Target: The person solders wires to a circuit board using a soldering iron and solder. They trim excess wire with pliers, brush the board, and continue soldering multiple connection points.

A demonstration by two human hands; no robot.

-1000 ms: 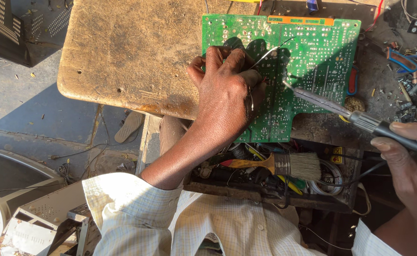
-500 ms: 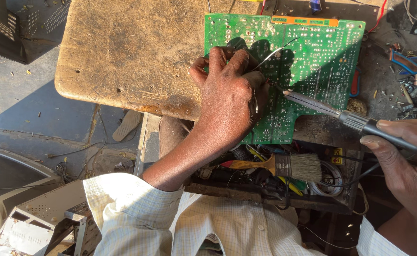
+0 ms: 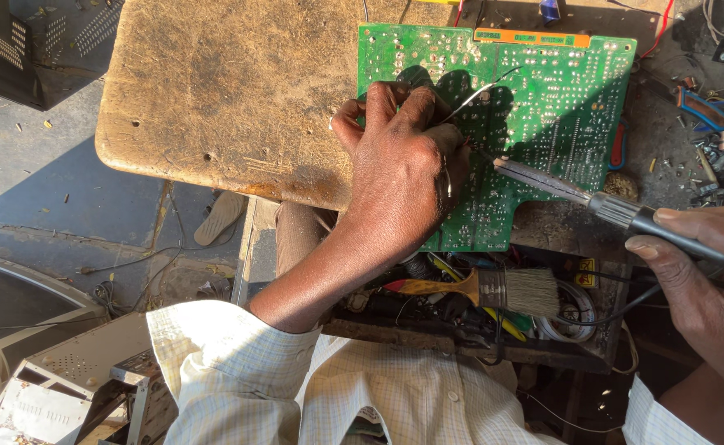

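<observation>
A large green rectangular circuit board, solder side up and dotted with rows of pale joints, lies flat across the right end of a worn wooden bench, its near edge jutting over the bench's edge; an orange strip runs along its far edge, and part of its surface is in shadow. A thin strand of silvery solder wire arcs above the board, its near end pinched at the fingertips over the board's left half. A soldering iron with a grey metal shaft and black handle slants in from the right, its tip low over the board's middle.
</observation>
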